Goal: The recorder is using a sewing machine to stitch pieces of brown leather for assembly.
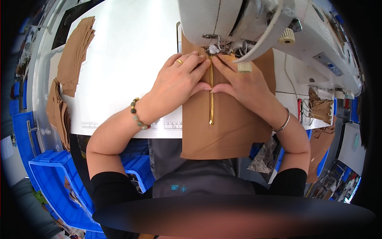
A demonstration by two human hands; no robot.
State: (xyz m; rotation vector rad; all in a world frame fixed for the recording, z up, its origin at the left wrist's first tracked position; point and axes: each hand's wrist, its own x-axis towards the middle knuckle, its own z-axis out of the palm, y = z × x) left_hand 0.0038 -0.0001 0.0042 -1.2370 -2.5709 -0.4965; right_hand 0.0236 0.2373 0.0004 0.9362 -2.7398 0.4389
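My left hand (184, 79) lies with slightly bent fingers on a brown fabric piece (223, 135), left of a gold zipper (211, 107) set in it lengthwise. My right hand (238, 81) rests on the fabric right of the zipper, fingers extended, its thumb tip close to my left thumb's tip over the zipper. Both hands' fingertips are near the presser foot (213, 48) of a white sewing machine (199, 20); the needle itself is too small to make out.
Stacks of brown fabric pieces (73, 55) lie at the white table's (123, 44) left. More brown pieces (320, 103) and thread-like cord (290, 75) are at the right. Blue plastic bins (63, 191) stand below the table at left and beside my lap.
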